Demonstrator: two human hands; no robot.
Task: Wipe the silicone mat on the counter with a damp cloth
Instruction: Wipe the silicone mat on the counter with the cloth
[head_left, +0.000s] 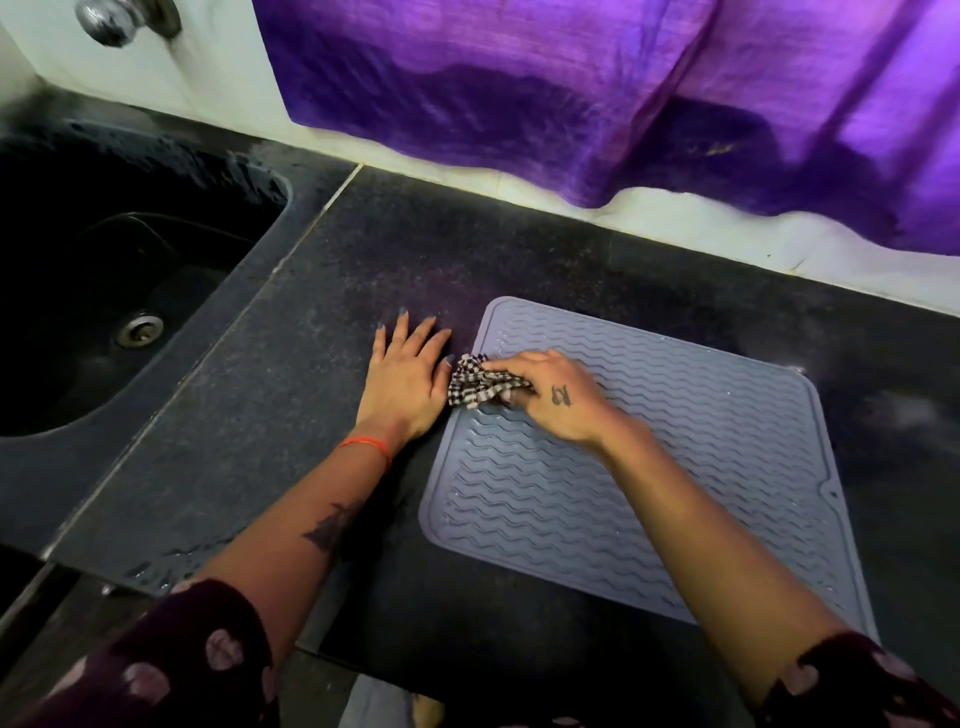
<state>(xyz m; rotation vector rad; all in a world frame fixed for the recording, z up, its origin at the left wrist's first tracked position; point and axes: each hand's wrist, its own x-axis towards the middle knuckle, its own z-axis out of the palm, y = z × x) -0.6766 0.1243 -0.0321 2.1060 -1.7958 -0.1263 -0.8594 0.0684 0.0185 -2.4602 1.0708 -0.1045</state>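
A grey silicone mat (691, 447) with wavy ridges lies flat on the dark stone counter (322, 322). My right hand (558, 397) is shut on a small black-and-white checked cloth (480, 387) and presses it onto the mat's left edge. Flat on the counter just left of the mat rests my left hand (408, 374), fingers spread, nothing in it, its thumb close to the cloth.
A dark sink (104, 291) with a metal drain (139, 330) sits at the left. A purple curtain (571, 88) hangs over the white wall behind the counter. A metal tap knob (106, 23) shows at top left. The counter's front edge is near my sleeves.
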